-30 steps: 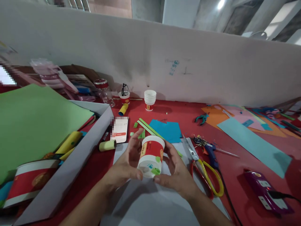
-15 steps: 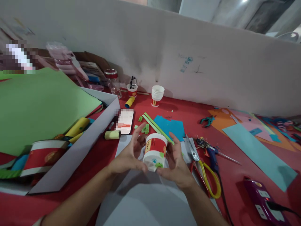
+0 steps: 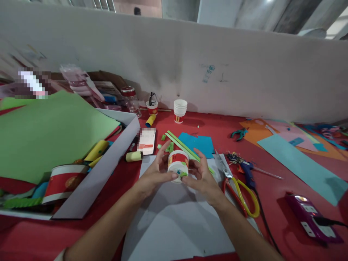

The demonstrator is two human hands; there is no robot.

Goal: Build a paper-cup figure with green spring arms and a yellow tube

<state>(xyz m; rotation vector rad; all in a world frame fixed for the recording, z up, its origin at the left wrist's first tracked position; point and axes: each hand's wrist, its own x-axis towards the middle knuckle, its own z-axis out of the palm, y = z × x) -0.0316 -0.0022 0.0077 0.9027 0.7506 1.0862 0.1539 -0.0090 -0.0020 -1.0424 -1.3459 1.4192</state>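
Between my two hands is a red and white paper cup (image 3: 178, 160), tilted so that its underside faces me. Small green and blue paper bits show on that underside. My left hand (image 3: 157, 170) is curved round the cup's left side, its thumb at the bottom edge. On the right side, my right hand (image 3: 200, 173) grips it with the thumb near the green bits. Below lies a large white sheet (image 3: 174, 221). Just beyond my hands are light green paper strips (image 3: 178, 143), small fringed green pieces (image 3: 170, 146) and a blue paper sheet (image 3: 199, 144).
Scissors (image 3: 240, 192), a blue glue gun (image 3: 247, 172) and a purple power strip (image 3: 312, 217) lie to the right. Stacked paper cups (image 3: 179, 108) stand near the wall. A phone (image 3: 147, 140) lies left of centre; a white box (image 3: 108, 166) holds paper and a cup.
The cup and both hands appear a little higher and farther away, and the cup is tipped more. My left thumb has moved further onto the underside. The camera view has shifted slightly.
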